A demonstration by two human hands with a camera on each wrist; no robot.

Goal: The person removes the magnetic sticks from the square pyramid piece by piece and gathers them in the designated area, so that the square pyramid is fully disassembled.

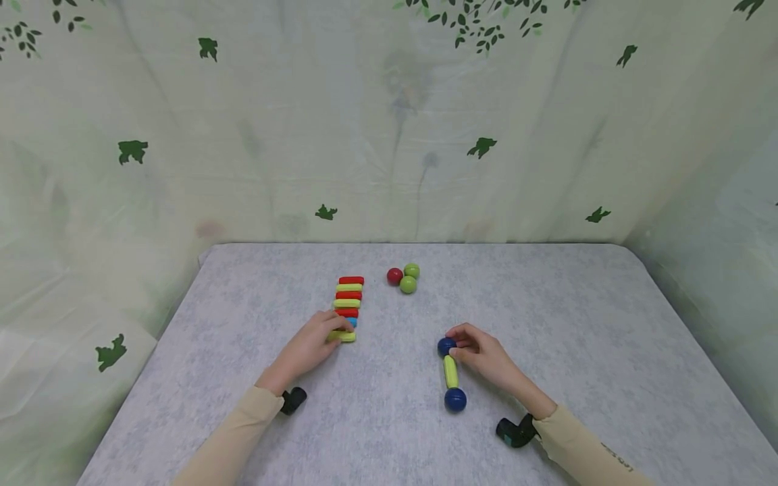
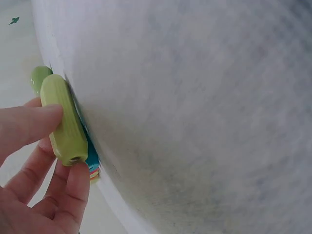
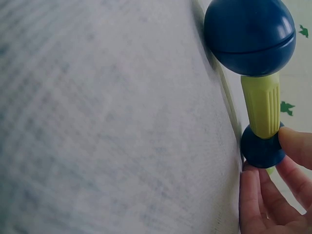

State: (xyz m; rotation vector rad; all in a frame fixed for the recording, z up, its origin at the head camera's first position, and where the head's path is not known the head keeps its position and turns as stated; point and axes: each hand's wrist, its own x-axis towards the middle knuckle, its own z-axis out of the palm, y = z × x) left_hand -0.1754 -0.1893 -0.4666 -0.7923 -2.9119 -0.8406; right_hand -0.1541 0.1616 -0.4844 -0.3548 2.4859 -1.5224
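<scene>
My left hand (image 1: 313, 343) pinches a yellow-green ridged rod (image 2: 66, 124) between thumb and fingertips, at the near end of a row of rods. A small round hollow shows in that rod's end. Just beyond it lies a blue rod (image 2: 92, 158), partly hidden by the fingers. On the right, a dumbbell-shaped piece has a yellow-green rod (image 1: 450, 372) between two dark blue balls. My right hand (image 1: 486, 358) grips the far blue ball (image 1: 446, 347), with the thumb on its near side. The near blue ball (image 1: 455, 399) sits at the rod's other end, untouched.
Red and yellow-green rods (image 1: 348, 295) lie side by side beyond the left hand. Farther back, a red ball (image 1: 394, 276) and two green balls (image 1: 408, 285) sit together. A leaf-printed curtain (image 1: 365, 135) hangs behind the grey table (image 1: 547, 304).
</scene>
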